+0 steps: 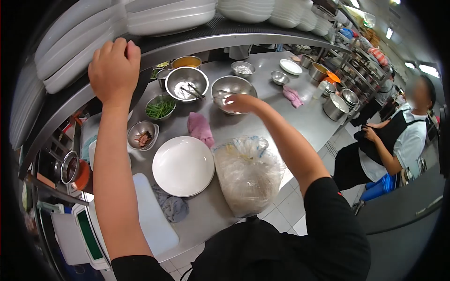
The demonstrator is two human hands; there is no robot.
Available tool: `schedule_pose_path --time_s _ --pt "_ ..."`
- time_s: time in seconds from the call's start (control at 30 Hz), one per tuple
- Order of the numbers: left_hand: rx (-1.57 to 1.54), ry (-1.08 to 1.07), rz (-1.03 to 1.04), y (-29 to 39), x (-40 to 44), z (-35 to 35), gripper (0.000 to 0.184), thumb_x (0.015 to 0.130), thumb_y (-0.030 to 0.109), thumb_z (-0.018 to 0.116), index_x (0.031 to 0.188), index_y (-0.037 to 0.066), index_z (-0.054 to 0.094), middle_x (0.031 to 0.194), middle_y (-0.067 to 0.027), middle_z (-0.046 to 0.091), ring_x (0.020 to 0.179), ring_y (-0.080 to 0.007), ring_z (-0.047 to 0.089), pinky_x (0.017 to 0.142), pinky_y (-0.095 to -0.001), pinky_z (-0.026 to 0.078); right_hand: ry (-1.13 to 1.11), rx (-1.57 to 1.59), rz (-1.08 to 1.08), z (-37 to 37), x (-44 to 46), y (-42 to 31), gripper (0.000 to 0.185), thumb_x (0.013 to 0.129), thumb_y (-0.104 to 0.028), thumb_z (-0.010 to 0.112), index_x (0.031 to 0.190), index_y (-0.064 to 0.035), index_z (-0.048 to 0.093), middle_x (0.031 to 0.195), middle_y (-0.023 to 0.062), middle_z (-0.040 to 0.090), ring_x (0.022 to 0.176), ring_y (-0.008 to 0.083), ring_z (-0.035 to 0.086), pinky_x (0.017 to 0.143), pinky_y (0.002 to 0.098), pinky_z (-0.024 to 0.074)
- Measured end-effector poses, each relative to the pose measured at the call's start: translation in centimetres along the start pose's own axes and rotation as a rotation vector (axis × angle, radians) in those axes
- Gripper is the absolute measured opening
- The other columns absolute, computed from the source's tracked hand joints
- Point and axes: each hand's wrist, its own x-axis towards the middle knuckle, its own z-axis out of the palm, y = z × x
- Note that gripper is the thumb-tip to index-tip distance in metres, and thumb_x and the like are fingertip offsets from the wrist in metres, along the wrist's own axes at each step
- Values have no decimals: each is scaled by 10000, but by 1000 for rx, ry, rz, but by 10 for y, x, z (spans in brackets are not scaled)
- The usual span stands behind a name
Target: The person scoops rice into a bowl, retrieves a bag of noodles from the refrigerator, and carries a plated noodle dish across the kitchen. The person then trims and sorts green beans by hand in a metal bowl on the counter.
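Observation:
My left hand (115,68) is raised at the upper shelf's metal edge (180,46), its fingers curled over it beside stacked white dishes (171,16). Over the near rim of a steel bowl (239,84) is my right hand (238,103), palm down; motion smears its fingers, and what they hold, if anything, is unclear. Left of that bowl stands another steel bowl (176,77) with a dark-handled utensil inside. A large white plate (183,166) lies nearer me, next to a full clear plastic bag (248,178). A pink cloth (200,129) is between plate and bowls.
Green vegetables in a bowl (160,107) and a small bowl with meat-like pieces (142,136) are on the left. A white board (152,215) and grey cloth (173,206) lie nearer. Pots (335,107) stand far right; a person (389,136) in a dark apron is beyond.

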Motion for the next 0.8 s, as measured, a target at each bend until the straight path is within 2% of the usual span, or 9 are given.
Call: schedule_pose_path --time_s 0.13,0.27,0.33,0.4,0.57,0.63,0.67,0.7,0.8 --pt "-15 -19 6 -1 0 1 213 862 307 596 764 119 620 771 -36 622 767 -280 604 650 -430 481 192 515 159 3 -118 70 448 921 -332 609 1267 -49 582 1048 113 675 941 176 633 781 330 516" --pt "8 -11 21 0 -1 4 224 870 321 595 772 122 632 760 -46 619 750 -288 603 641 -431 482 414 789 476 77 -234 123 520 921 -375 598 1295 -18 546 1041 109 663 925 176 626 750 311 508" --pt "8 -9 12 2 0 5 237 874 323 593 762 117 625 755 -50 616 750 -291 601 639 -431 484 328 822 659 157 -286 177 548 925 -415 593 1278 1 534 1100 144 651 954 219 635 739 344 531" --pt "24 -30 25 3 2 5 254 881 331 591 755 112 617 757 -51 617 746 -293 597 637 -435 486 207 1169 712 187 -327 142 603 938 -453 576 1333 -11 468 1127 163 633 977 246 641 753 393 558" --pt "-134 -125 22 6 1 -7 214 931 255 592 846 64 637 810 -73 618 783 -283 588 710 -383 469 35 1583 544 222 -342 90 582 987 -419 507 1398 -33 361 1133 154 595 980 234 635 722 381 577" --pt "-373 -75 12 25 -25 -35 172 931 179 606 874 18 631 822 -93 608 811 -256 583 732 -359 455 13 1462 485 224 -335 83 561 993 -407 500 1388 -30 369 1136 153 589 974 224 631 717 365 576" --pt "-535 -145 -174 45 -63 -52 146 931 133 597 913 -10 621 892 -116 613 851 -238 578 763 -352 451 2 1338 425 224 -331 83 540 999 -394 493 1377 -28 377 1139 152 584 968 213 628 713 350 575" --pt "-582 -111 -37 62 -105 -68 138 943 112 561 963 -14 615 966 -119 620 872 -238 581 810 -350 455 1 1301 389 220 -330 84 553 991 -404 506 1364 -16 382 1087 154 597 942 203 628 698 327 572" --pt "-789 -1069 -711 132 -260 -138 336 944 307 594 1125 25 592 1012 -141 628 837 -262 609 819 -354 481 1 1178 357 222 -327 94 560 979 -422 526 1331 -4 405 1007 150 618 888 200 637 665 324 569"
